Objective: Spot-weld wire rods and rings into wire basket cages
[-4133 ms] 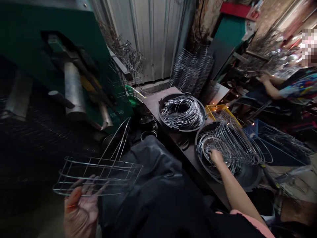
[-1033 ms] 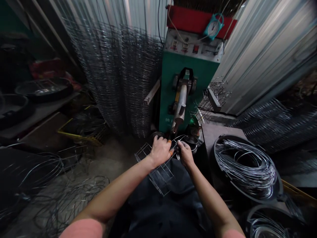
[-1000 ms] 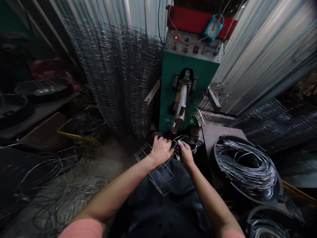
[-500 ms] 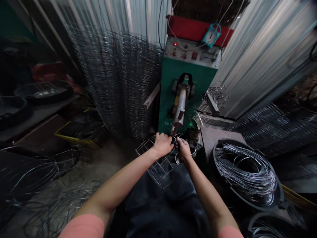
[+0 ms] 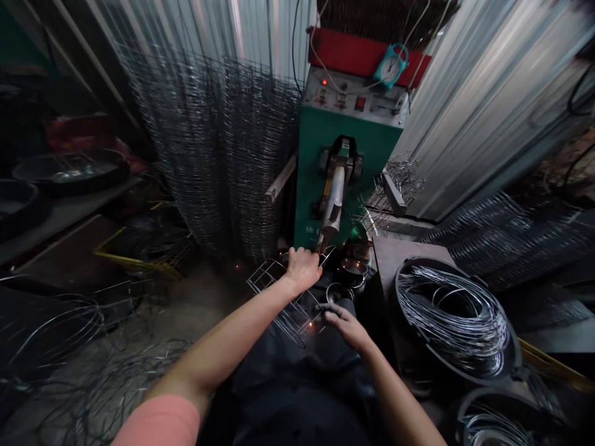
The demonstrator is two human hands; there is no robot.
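Observation:
My left hand is closed on the upper part of a wire frame, an open grid of thin metal rods tilted below the machine. Right above that hand is the tip of the metal electrode arm of a green spot welder; the exact contact point is hidden by my fingers. Lower and to the right, my right hand has its darkened fingertips pinched at the frame's right edge. An orange spark glows beside these fingers, over my dark apron.
Tall stacks of wire baskets stand left of the welder. At right, a round black tub holds coiled wire rods. A small round pan sits below the welder. Loose wires cover the floor at left. A teal clock hangs above.
My right hand has moved down and toward me, from the electrode tip to the frame's right edge. Sparks now show near the frame and floor. My left hand keeps its grip.

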